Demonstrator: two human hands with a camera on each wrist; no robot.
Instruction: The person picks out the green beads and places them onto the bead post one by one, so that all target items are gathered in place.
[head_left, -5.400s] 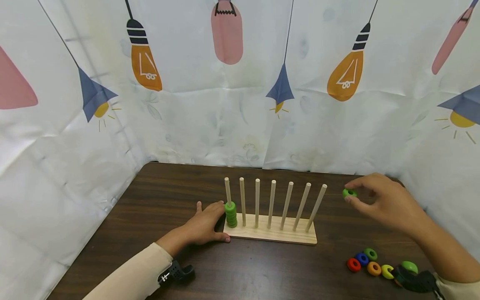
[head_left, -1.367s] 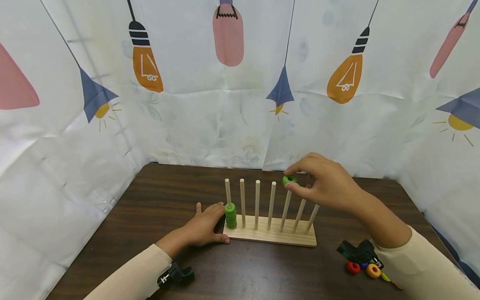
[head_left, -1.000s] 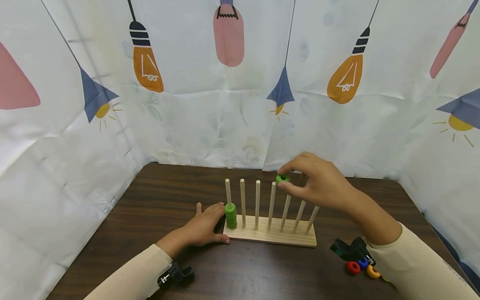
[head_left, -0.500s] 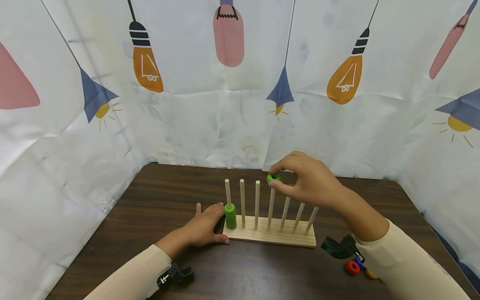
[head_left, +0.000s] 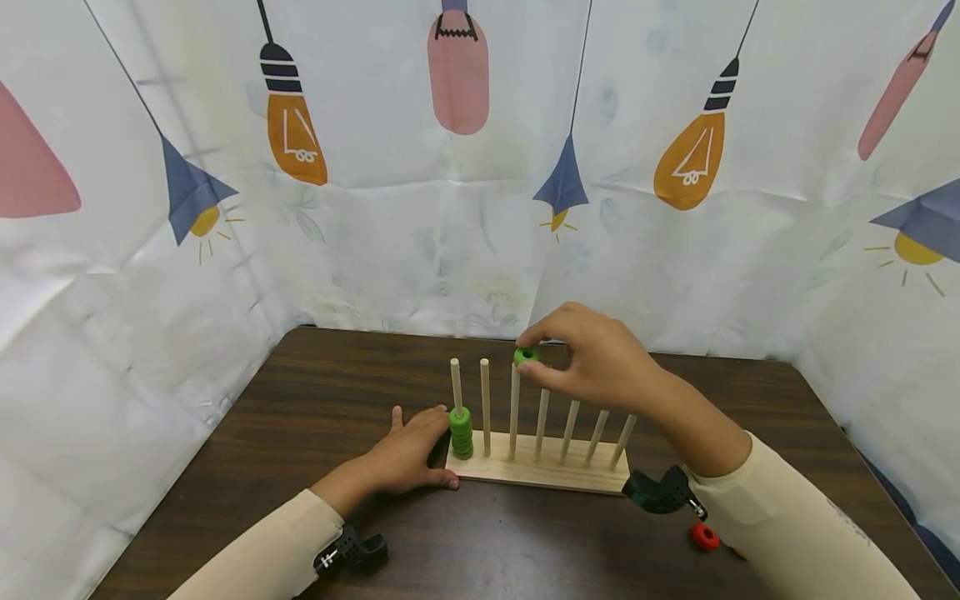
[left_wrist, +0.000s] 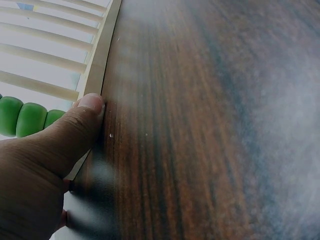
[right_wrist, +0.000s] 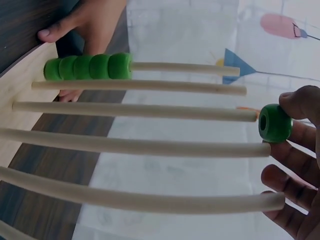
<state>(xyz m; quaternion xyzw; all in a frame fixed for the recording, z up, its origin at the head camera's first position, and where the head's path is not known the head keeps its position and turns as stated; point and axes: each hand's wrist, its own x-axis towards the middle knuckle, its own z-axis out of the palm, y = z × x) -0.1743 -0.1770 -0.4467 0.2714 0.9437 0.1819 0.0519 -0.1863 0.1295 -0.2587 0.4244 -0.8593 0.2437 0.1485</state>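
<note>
A wooden peg stand (head_left: 555, 469) with several upright pegs stands on the table. Green beads (head_left: 461, 433) are stacked on its leftmost peg; the right wrist view also shows this green stack (right_wrist: 90, 66). My left hand (head_left: 405, 450) holds the left end of the base, its thumb (left_wrist: 82, 117) against the front edge and its fingers toward the back. Between thumb and fingertips, my right hand (head_left: 592, 354) pinches a single green bead (head_left: 527, 356) at the top of the third peg from the left. In the right wrist view that bead (right_wrist: 275, 123) appears beside the peg tips, its hole facing them.
A red bead (head_left: 704, 537) lies on the dark wooden table (head_left: 495, 550) at front right, with a sliver of orange beside it. My right sleeve (head_left: 795, 517) hides the table behind it. A patterned white curtain (head_left: 450, 250) hangs behind the table.
My right hand has carried the green bead leftward from the right side, past several peg tops to the third peg. The forearm now covers most loose beads. My left hand stays put.
</note>
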